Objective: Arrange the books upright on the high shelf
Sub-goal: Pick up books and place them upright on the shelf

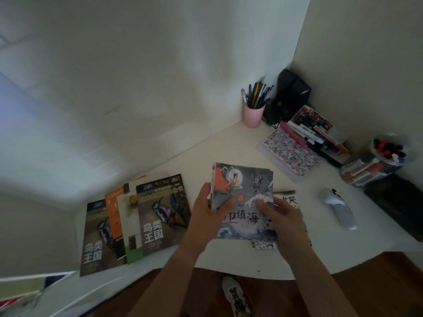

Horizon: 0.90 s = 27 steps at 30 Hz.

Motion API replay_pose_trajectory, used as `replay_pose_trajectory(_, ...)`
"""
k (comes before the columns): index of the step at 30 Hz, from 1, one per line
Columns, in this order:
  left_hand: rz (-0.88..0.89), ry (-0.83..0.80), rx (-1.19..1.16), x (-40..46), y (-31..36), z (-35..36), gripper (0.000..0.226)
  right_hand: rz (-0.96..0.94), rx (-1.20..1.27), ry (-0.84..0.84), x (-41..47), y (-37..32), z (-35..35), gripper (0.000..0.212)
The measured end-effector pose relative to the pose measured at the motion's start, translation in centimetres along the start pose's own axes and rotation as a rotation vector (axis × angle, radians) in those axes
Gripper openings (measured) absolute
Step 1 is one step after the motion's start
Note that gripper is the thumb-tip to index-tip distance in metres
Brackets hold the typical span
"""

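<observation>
Both my hands hold a small stack of thin picture books [245,193] with a grey, orange and white painted cover, lifted a little above the white desk [229,147]. My left hand [206,209] grips the stack's left edge, thumb on the cover. My right hand [281,216] grips its lower right corner. Under the stack lies another thin book [288,200], mostly hidden. To the left, several books lie fanned flat on the desk, the top one a bird book [162,213] and the lowest a second bird book [93,243]. No shelf is visible.
At the back right stand a pink pen cup [253,115], a black object [290,94], a patterned notebook [291,152] and a leaning row of books [318,131]. A clear jar of markers [375,161] lies on its side. A white device [341,207] rests at right.
</observation>
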<state>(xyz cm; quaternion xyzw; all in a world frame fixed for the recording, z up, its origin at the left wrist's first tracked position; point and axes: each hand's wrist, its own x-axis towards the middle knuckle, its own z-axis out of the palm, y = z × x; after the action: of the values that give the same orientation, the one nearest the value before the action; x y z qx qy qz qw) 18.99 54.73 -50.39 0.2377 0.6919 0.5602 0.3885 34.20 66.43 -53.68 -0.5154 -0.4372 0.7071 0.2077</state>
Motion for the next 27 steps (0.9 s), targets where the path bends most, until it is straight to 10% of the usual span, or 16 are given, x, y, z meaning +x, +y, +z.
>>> replay_pose_trajectory(7,-0.132,0.100,-0.144,-1.1,-0.9,-1.1,0.029,-0.075,-0.004,-0.071,-0.2,-1.2,-2.3,0.041)
replay_pose_trajectory(13,-0.121,0.217,-0.171,-1.7,-1.8,-2.6,0.079,-0.049,0.160,0.065,0.9,-1.9,-5.6,0.028)
replay_pose_trajectory(20,-0.105,0.198,-0.107,-1.7,-1.4,-2.0,0.046,-0.051,0.020,-0.078,-0.7,-1.4,-2.5,0.018)
replay_pose_trajectory(27,-0.224,0.236,-0.278,-1.8,-1.8,-1.5,0.067,0.005,0.064,-0.103,0.1,0.4,-1.6,0.030)
